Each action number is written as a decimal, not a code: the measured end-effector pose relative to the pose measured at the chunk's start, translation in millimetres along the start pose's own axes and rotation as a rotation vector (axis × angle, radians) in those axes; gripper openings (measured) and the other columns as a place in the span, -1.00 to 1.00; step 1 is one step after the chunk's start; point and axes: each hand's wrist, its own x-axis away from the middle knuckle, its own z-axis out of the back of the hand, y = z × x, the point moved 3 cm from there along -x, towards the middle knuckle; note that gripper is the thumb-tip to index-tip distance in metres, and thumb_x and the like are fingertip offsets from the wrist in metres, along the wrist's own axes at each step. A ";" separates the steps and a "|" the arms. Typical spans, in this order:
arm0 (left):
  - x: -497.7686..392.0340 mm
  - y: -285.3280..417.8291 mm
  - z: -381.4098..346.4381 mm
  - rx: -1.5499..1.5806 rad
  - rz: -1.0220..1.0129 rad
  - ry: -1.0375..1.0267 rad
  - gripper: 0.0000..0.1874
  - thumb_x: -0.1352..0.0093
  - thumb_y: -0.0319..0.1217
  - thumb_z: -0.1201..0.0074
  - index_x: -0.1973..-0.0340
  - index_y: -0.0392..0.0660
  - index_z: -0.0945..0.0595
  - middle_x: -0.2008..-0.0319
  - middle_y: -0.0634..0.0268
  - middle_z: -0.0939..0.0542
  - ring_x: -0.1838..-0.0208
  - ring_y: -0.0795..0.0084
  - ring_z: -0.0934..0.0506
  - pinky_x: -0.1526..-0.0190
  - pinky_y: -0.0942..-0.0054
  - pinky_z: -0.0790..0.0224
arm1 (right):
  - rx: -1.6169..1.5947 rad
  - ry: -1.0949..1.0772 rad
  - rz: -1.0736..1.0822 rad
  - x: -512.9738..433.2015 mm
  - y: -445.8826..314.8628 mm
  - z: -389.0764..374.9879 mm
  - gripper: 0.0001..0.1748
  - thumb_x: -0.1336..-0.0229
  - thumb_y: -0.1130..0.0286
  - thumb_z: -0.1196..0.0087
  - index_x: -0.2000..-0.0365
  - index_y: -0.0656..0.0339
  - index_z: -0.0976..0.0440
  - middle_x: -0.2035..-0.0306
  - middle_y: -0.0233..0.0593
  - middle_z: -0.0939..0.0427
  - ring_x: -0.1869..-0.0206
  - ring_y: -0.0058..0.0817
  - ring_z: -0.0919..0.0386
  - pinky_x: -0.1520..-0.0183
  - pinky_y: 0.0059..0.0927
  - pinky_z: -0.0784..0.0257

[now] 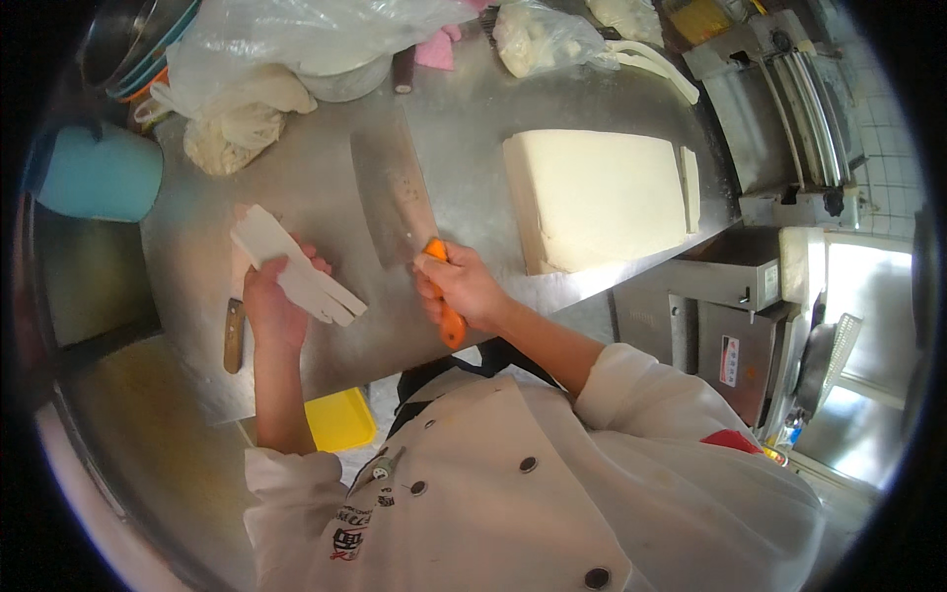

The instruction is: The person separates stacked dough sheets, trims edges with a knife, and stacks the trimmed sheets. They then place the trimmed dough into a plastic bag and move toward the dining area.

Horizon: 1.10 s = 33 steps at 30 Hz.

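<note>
My left hand (277,292) grips a bundle of flat, pale dough strips (292,263), held a little above the steel table, with the lower ends fanned slightly apart. In my right hand (466,287) is the orange handle (453,325) of a broad cleaver (396,192); its blade points away from me over the tabletop. To the right lies a thick, folded stack of pale dough sheet (599,200). A narrow cut strip (689,189) rests along its right end. Beside my left wrist is a wooden knife handle (234,337), its blade partly hidden by my hand.
The steel table (473,111) carries bagged dough (237,129) and a pale pot (348,78) at the far left. Another bag of dough (544,37) sits at the back. A blue bucket (103,174) stands left, a roller machine (810,118) right, a yellow tray (342,420) below.
</note>
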 end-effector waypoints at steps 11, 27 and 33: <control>-3.2 1.1 -18.5 -0.128 -0.122 0.096 -0.73 -0.42 -0.17 0.02 0.42 -0.05 -0.40 0.71 0.48 -0.20 0.68 0.61 -0.15 0.62 0.50 -0.03 | 1.156 0.214 0.879 50.9 -38.2 26.6 -0.85 -0.14 0.45 -0.02 0.43 0.36 -0.46 0.57 0.00 -0.52 0.55 -0.25 -0.55 0.45 -0.34 -0.48; -15.4 -38.6 -264.6 -0.794 -0.434 -0.398 -0.85 -0.32 -0.41 -0.06 0.27 -0.18 -0.47 0.51 0.42 -0.43 0.54 0.61 -0.35 0.51 0.55 -0.20 | 1.523 1.188 0.187 87.6 -164.0 462.3 -0.26 0.17 0.03 -0.25 0.16 0.52 -0.40 0.18 0.21 -0.52 0.09 -0.02 -0.52 0.02 -0.24 -0.46; -52.5 -147.4 -470.4 -1.267 -0.746 -0.751 -0.71 -0.22 -0.42 -0.03 0.17 -0.26 -0.48 0.33 0.03 -0.56 0.27 0.14 -0.55 0.17 0.25 -0.38 | 1.331 0.945 0.446 73.7 -190.3 492.6 -0.47 0.23 0.29 -0.24 0.26 0.48 -0.39 0.21 0.15 -0.46 0.13 0.04 -0.46 0.06 -0.12 -0.43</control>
